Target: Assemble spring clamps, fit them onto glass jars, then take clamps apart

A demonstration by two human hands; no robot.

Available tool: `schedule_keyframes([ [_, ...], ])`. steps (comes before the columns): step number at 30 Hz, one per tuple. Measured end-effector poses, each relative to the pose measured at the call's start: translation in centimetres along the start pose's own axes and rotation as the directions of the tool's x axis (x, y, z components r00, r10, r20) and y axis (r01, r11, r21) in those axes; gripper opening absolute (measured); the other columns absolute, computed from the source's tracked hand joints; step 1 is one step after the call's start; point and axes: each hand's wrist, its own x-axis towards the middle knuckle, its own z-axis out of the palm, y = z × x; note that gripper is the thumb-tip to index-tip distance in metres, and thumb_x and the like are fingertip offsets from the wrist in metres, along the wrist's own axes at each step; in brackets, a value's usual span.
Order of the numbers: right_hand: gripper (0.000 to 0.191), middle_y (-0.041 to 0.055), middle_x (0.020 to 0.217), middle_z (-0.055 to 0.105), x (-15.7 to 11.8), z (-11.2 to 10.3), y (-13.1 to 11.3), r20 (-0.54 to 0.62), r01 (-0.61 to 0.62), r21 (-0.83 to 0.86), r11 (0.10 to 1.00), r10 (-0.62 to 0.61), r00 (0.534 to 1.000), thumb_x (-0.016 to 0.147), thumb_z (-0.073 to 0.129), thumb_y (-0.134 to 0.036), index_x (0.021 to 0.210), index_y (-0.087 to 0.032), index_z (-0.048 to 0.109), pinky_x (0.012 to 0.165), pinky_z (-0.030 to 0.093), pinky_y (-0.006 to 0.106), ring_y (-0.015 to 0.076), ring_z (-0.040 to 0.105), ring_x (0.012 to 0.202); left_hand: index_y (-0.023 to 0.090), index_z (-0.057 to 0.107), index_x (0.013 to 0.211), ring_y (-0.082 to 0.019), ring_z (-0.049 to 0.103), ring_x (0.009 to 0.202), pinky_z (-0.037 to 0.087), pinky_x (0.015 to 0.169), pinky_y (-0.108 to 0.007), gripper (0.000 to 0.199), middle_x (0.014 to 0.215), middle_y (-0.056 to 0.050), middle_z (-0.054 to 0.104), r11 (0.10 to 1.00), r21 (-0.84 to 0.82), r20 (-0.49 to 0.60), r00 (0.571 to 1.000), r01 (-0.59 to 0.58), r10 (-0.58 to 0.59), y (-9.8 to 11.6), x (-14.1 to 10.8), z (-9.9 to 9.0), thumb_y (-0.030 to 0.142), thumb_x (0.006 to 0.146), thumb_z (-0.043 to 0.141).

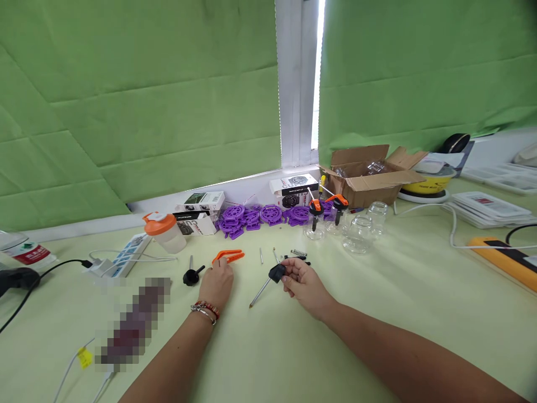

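My right hand [304, 282] pinches a small black plastic piece [276, 273] through which a thin metal rod [260, 293] runs at a slant. The fingers of my left hand [217, 277] close on the near end of an orange V-shaped plastic handle [233, 257]; their tips are partly hidden. Left of that hand lies a black round part [191, 277] with a side arm and a metal tube. A short metal pin [261, 256] rests between the hands. Just beyond my right hand are a spring [298, 253] and small black pieces.
Purple plastic parts [271, 215] line the back, beside printed boxes [293, 189]. Glass jars [358, 235], two with orange-and-black tops [315, 207], stand before an open carton [369, 182]. A shaker bottle [165, 232] and power strip [130, 254] are left; an orange device [503, 260] is right.
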Motion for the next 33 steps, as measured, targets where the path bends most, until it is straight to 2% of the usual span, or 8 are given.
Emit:
schedule_keyframes([
  [8,0.026,0.0027,0.092,0.052,-0.6,0.4,-0.3,0.1,0.169,-0.002,0.986,-0.168,0.981,0.081,0.05,-0.024,0.105,-0.023,0.041,0.061,0.042,0.027,0.0117,0.051,0.069,0.017,0.059,0.101,-0.022,0.057,0.085,0.045,0.068,-0.032,0.031,0.103,-0.011,0.056,0.89,-0.449,0.005,0.996,0.078,-0.085,0.0,-2.3,-3.5,0.009,0.08,0.037],
  [13,0.029,0.0017,0.087,0.05,-1.1,0.7,-0.5,0.05,0.215,0.034,0.976,-0.216,0.975,0.082,0.05,-0.024,0.11,-0.024,0.042,0.061,0.041,0.028,0.0121,0.048,0.069,0.018,0.063,0.09,-0.018,0.058,0.073,0.046,0.067,-0.03,0.022,0.079,-0.004,0.064,0.372,-0.922,0.166,0.977,0.107,0.13,0.8,-3.8,-4.2,0.031,0.081,0.048],
  [17,0.035,0.0002,0.083,0.052,-1.0,0.6,-0.8,-0.034,0.109,0.168,0.98,-0.105,0.994,0.077,0.055,-0.023,0.111,-0.024,0.044,0.06,0.04,0.027,0.0108,0.047,0.063,0.017,0.062,0.085,-0.015,0.056,0.058,0.046,0.055,-0.027,0.022,0.063,0.0,0.061,0.131,-0.962,0.228,0.97,0.239,-0.089,1.8,-4.2,-3.4,0.036,0.076,0.055],
  [20,0.028,0.0007,0.074,0.057,-0.8,0.0,-1.1,0.09,-0.146,0.323,0.935,0.124,0.988,0.075,0.055,-0.03,0.101,-0.021,0.049,0.052,0.039,0.026,0.0116,0.049,0.056,0.019,0.063,0.088,-0.016,0.059,0.062,0.047,0.06,-0.028,0.023,0.067,-0.002,0.064,0.267,-0.954,0.069,0.965,0.139,-0.255,2.1,-4.4,-3.0,0.037,0.077,0.054],
  [24,0.037,0.004,0.065,0.058,-0.5,-0.8,-1.7,0.292,-0.53,0.299,0.794,0.452,0.843,0.079,0.046,-0.052,0.08,-0.016,0.052,0.041,0.031,0.022,0.01,0.047,0.046,0.021,0.065,0.083,-0.017,0.062,0.07,0.046,0.068,-0.028,0.019,0.078,-0.005,0.069,0.555,-0.83,-0.243,0.933,-0.058,-0.265,1.9,-4.9,-2.5,0.036,0.08,0.054],
  [27,0.032,0.0027,0.064,0.058,-0.5,-1.1,-2.1,0.318,-0.536,0.249,0.806,0.455,0.832,0.079,0.052,-0.049,0.077,-0.017,0.051,0.04,0.031,0.022,0.0099,0.047,0.044,0.02,0.064,0.076,-0.016,0.059,0.065,0.043,0.064,-0.028,0.021,0.071,-0.004,0.067,0.613,-0.781,-0.307,0.929,-0.122,-0.207,1.8,-5.1,-2.4,0.036,0.081,0.051],
  [30,0.023,0.0014,0.069,0.059,-0.6,-1.1,-2.4,0.297,-0.373,0.281,0.884,0.289,0.91,0.074,0.064,-0.036,0.082,-0.017,0.053,0.05,0.04,0.026,0.0117,0.053,0.053,0.019,0.057,0.063,-0.014,0.051,0.052,0.039,0.055,-0.026,0.032,0.054,-0.002,0.057,0.461,-0.887,-0.089,0.972,0.023,-0.22,1.9,-4.9,-2.9,0.04,0.084,0.045],
  [33,0.026,0.0001,0.071,0.058,-0.5,-1.1,-2.4,0.241,-0.292,0.308,0.906,0.223,0.945,0.069,0.07,-0.028,0.087,-0.016,0.056,0.061,0.043,0.029,0.0113,0.055,0.057,0.018,0.05,0.059,-0.012,0.047,0.046,0.038,0.048,-0.025,0.041,0.049,0.0,0.052,0.074,-0.962,0.253,0.96,0.263,-0.122,2.1,-4.4,-3.4,0.046,0.085,0.037],
])
